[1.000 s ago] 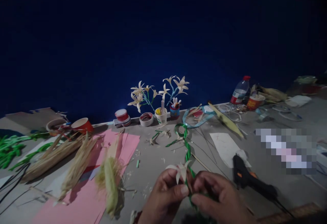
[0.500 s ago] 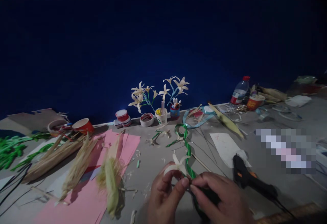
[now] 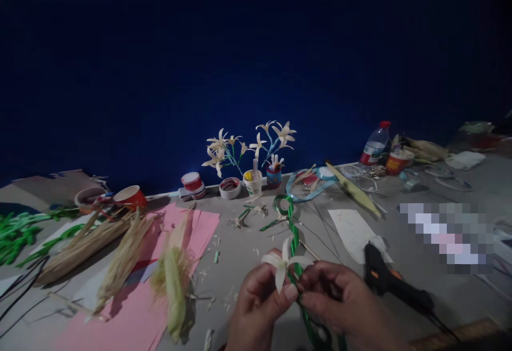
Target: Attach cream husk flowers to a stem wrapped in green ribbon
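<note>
My left hand [image 3: 260, 305] pinches the base of a small cream paper flower [image 3: 282, 262] between thumb and fingers. My right hand [image 3: 340, 303] is closed on the green stem [image 3: 310, 324] just right of the flower, fingertips touching the left hand's. A green ribbon [image 3: 294, 233] runs from the hands away across the table to a loop near the back. Both hands are at the bottom centre of the view, low over the grey table [image 3: 240, 255].
A black glue gun [image 3: 394, 281] lies right of my hands. Pink paper [image 3: 140, 297], dried husks [image 3: 120, 255] and a corn cob [image 3: 174, 287] lie to the left. Small pots, finished flowers [image 3: 248, 145], a water bottle [image 3: 376, 143] and red cups [image 3: 130, 196] line the blue wall.
The flower has turned in my left hand, its petals now spread upward and to the right. My right hand has slid slightly along the stem; the hands stay together.
</note>
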`<action>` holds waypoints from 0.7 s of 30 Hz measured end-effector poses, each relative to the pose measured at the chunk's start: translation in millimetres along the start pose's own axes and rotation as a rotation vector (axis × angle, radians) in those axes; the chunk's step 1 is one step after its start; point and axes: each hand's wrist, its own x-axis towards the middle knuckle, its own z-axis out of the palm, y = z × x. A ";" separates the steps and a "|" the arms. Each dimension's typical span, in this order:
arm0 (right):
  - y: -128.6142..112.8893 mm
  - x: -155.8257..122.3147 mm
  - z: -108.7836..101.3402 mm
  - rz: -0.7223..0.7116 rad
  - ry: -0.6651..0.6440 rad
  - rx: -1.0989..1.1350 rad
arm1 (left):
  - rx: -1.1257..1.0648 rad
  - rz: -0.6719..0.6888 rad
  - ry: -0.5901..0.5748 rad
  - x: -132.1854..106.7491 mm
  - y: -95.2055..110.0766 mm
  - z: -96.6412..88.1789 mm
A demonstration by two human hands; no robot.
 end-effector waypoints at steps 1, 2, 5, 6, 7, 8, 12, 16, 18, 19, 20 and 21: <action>1.3 0.3 -0.7 -0.002 0.003 0.009 | -0.003 -0.003 -0.009 0.1 1.1 -0.2; 2.3 0.7 -1.2 0.001 -0.001 0.013 | -0.005 -0.009 -0.012 0.3 2.2 -0.3; 3.1 2.7 -2.3 0.035 -0.042 -0.042 | -0.024 -0.047 -0.070 1.8 4.6 -0.7; 2.8 3.6 -2.8 0.047 -0.059 -0.065 | -0.031 -0.058 -0.119 2.6 5.0 -0.6; 2.4 4.6 -3.3 0.051 -0.077 -0.079 | -0.039 -0.062 -0.171 3.6 5.2 -0.5; 2.1 5.5 -4.1 0.034 -0.105 -0.086 | -0.050 -0.057 -0.215 4.5 5.0 -0.3; 2.1 5.5 -7.4 -0.149 -0.121 -0.148 | -0.076 -0.025 -0.225 5.1 1.9 2.1; 3.2 -0.2 -6.4 -0.320 0.072 -0.474 | 0.053 0.065 -0.074 1.1 1.2 6.1; 3.8 -2.7 -4.8 -0.401 0.106 -0.611 | 0.178 0.152 -0.023 -0.1 2.8 7.4; 3.9 -3.7 -4.2 -0.426 0.117 -0.657 | 0.238 0.199 -0.015 -0.1 3.8 7.6; 3.7 -4.5 -3.9 -0.443 0.126 -0.697 | 0.284 0.238 -0.016 0.1 4.7 7.6; 3.2 -5.3 -4.0 -0.459 0.134 -0.738 | 0.313 0.263 -0.021 0.5 5.5 7.2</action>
